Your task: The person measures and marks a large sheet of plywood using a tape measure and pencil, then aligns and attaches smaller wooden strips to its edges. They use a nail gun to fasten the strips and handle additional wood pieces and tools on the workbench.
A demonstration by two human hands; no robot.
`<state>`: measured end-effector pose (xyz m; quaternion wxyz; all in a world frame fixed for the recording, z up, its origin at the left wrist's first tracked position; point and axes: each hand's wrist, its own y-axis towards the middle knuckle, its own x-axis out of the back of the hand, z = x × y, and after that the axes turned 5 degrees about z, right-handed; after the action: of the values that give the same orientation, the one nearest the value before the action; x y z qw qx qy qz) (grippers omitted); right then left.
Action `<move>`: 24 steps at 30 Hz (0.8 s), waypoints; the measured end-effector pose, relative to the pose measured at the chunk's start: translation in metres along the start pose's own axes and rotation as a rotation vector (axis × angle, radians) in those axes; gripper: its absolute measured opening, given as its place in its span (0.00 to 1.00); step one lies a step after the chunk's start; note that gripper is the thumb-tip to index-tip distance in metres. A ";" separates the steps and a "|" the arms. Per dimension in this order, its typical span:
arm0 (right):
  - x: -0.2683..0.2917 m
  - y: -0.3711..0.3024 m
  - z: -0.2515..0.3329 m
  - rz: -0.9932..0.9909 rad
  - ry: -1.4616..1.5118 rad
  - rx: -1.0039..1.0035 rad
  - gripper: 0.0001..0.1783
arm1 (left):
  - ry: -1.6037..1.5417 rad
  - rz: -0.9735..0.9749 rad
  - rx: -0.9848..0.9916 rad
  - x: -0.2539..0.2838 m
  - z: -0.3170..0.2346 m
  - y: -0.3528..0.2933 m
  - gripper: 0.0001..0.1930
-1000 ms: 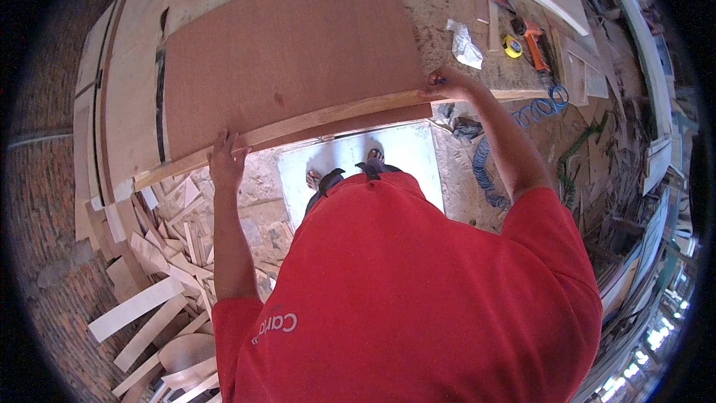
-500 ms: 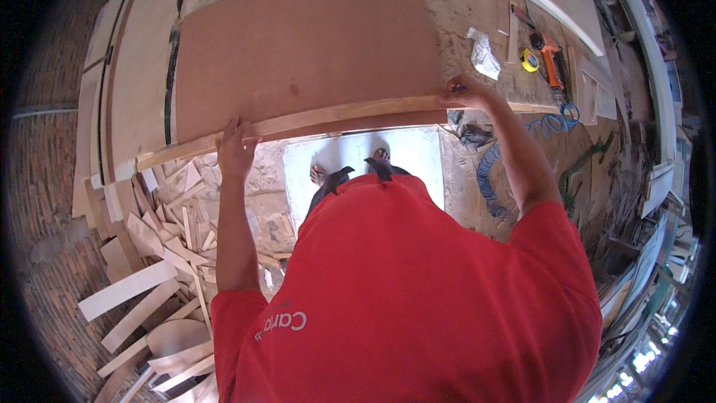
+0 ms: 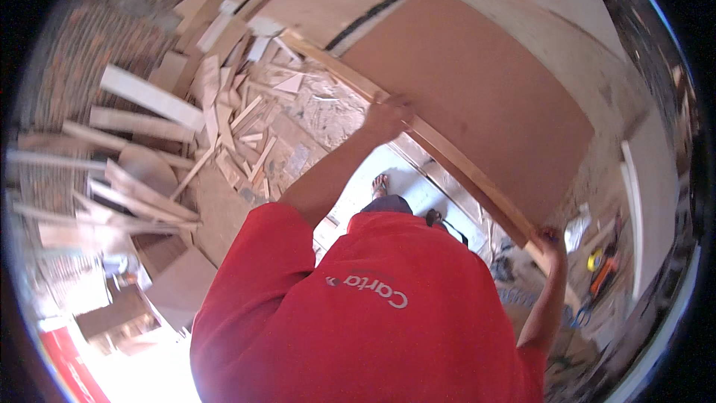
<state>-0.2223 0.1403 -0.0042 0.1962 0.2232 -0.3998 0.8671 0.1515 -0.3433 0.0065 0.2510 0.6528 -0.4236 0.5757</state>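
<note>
A reddish-brown flat board lies on the workbench, slanting across the upper right. Along its near edge runs a long pale wooden strip. My left hand grips the strip toward its left part, fingers bent over the top and somewhat blurred. Farther right, my right hand is closed round the strip close to the board's right corner. Something small and dark shows at its fingers, too blurred to name.
Offcuts of wood are heaped on the left. Right of the board lie a crumpled white piece, a yellow tape measure, an orange tool and a coiled blue hose. A white panel stands beyond them.
The view has turned leftward, so the board and strip now slant down to the right. My left hand has moved along the strip toward the middle; my right hand stays near the board's right corner.
</note>
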 end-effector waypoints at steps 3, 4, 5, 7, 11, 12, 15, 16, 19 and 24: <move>0.010 0.009 0.000 0.075 0.003 0.015 0.13 | -0.024 -0.128 0.040 0.002 -0.003 -0.011 0.20; 0.008 0.017 -0.019 -0.033 -0.102 -0.022 0.12 | -0.016 -0.135 0.022 0.002 -0.003 -0.009 0.21; 0.008 0.015 -0.014 0.017 0.045 0.005 0.13 | -0.005 -0.139 0.013 0.000 -0.001 -0.010 0.21; 0.010 0.011 -0.003 0.056 0.076 0.039 0.15 | 0.002 -0.104 0.026 0.002 -0.001 -0.013 0.22; 0.012 0.003 0.026 0.106 0.077 -0.033 0.16 | 0.038 0.027 0.085 0.007 -0.006 -0.006 0.27; 0.009 -0.004 0.035 0.126 0.118 -0.053 0.16 | 0.057 0.050 0.091 0.004 -0.006 -0.002 0.30; 0.013 0.003 0.024 0.102 0.173 0.015 0.17 | 0.011 -0.173 0.012 -0.010 0.000 -0.001 0.24; 0.015 0.010 0.006 0.090 0.095 0.018 0.17 | 0.022 -0.164 0.008 -0.007 -0.003 0.002 0.24; 0.009 0.012 -0.013 0.011 0.119 0.047 0.19 | 0.053 -0.091 0.013 0.006 -0.009 0.008 0.24; 0.013 0.016 -0.003 0.105 0.139 0.044 0.21 | 0.087 0.050 0.050 0.015 -0.010 0.008 0.25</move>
<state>-0.2417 0.1355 -0.0086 0.1727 0.1456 -0.3773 0.8981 0.1390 -0.3434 0.0218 0.2381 0.6226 -0.4139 0.6200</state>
